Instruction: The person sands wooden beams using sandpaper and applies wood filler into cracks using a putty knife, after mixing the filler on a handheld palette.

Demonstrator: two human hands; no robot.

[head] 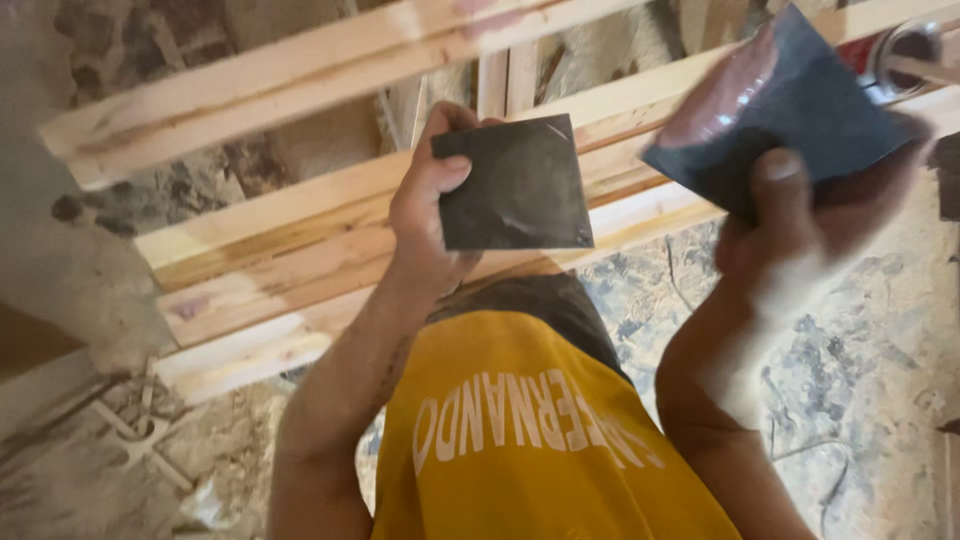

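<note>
A dark square sheet [520,185] was pinched at its left edge by the left hand [428,200], thumb on top, in front of a pale wooden frame [300,250]. A second, blurred dark sheet [790,105] was gripped by the right hand [790,225], thumb pressed against its lower edge.

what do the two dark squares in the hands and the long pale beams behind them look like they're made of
Dark square sheet in the left hand: thin, matte grey-black, faintly creased; probably sandpaper or similar flexible sheet.
Blurred sheet in the right hand: dark grey with a reddish part; likely the same, unclear.
Beams: pale bare wood, visible grain, unfinished.
</note>
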